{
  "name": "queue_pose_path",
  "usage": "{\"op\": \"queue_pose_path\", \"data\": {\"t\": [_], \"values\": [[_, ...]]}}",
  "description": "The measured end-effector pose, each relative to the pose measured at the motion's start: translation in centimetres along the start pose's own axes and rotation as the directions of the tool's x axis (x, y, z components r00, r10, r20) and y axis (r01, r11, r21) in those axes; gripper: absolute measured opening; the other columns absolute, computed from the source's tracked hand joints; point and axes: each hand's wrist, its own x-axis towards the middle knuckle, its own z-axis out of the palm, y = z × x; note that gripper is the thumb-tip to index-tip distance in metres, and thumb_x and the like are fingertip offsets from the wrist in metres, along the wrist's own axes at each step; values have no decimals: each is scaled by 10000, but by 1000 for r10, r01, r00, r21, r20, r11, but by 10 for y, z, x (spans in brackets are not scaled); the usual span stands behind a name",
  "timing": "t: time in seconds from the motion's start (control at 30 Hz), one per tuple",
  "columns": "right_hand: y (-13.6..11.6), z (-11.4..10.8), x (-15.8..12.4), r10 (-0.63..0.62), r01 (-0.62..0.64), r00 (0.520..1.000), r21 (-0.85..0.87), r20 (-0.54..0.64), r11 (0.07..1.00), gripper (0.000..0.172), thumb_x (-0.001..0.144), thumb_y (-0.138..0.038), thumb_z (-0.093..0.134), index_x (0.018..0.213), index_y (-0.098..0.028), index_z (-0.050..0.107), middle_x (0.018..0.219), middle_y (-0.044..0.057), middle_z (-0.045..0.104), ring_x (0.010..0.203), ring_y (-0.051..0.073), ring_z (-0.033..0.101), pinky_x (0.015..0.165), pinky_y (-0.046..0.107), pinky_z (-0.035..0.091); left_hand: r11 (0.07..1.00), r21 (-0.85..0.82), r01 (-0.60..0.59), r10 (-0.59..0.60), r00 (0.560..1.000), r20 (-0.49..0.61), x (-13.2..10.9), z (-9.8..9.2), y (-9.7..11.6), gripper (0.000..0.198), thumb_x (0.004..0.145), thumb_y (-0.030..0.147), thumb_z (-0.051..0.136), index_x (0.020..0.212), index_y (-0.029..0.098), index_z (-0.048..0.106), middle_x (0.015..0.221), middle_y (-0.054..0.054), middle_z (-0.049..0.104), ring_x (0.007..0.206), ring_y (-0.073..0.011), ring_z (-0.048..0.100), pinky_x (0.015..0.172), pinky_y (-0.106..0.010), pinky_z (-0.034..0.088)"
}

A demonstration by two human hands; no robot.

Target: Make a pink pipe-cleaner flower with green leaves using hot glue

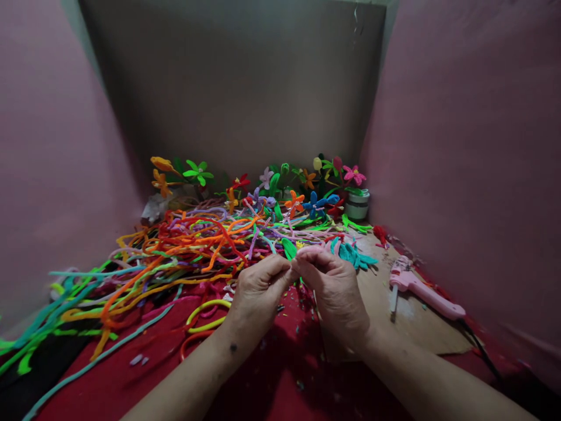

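My left hand (263,292) and my right hand (335,295) meet at the fingertips in the middle of the view. Both are pinched closed, and whatever lies between the fingertips is too small and hidden to name. Just beyond the fingers are a green leaf-shaped pipe-cleaner piece (289,248) and a bunch of teal pipe-cleaner petals (357,256). To the left of my left hand spreads a big tangled heap of pipe cleaners (175,245) in many colours.
A pink hot glue gun (429,294) lies on a brown board (377,327) at the right. Several pipe-cleaner flowers (197,172) stand along the back, with a white-and-green pot (357,206). Small scraps dot the red cloth (166,374). Pink panels (473,146) rise at both sides.
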Motion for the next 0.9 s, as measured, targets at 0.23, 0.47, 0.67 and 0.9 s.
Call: {"op": "queue_pose_path", "data": {"t": [0.23,0.47,0.67,0.9], "values": [[-8,3,0,3,-3,1000,-39,-6,999,89,728,-255,647,682,-181,667,703,-8,563,671,113,514,627,240,436,940,-279,199,-196,980,38,2,1,11,140,729,272,614,679,143,634,648,-5,589,655,-121,523,628,-220,419],[-10,3,-1,110,-109,994,-74,3,991,178,761,-289,579,862,-185,682,651,-9,569,551,90,472,523,233,394,724,-636,268,-273,957,92,11,-13,8,130,754,255,608,708,135,591,676,-28,651,537,-120,593,516,-230,475],[-30,-30,28,124,-138,988,-149,-96,979,173,675,-259,595,766,-128,663,487,-44,487,415,63,363,404,208,271,581,-742,335,-349,926,144,18,-16,4,98,728,201,640,746,133,570,574,-4,623,408,-77,539,401,-175,442],[-27,-85,59,205,-86,979,-909,0,408,184,688,-177,500,706,-119,673,559,12,607,478,96,489,464,203,336,509,-771,383,-395,900,187,20,-16,2,102,715,171,649,778,117,588,560,-1,603,407,-62,530,404,-161,440]]}}
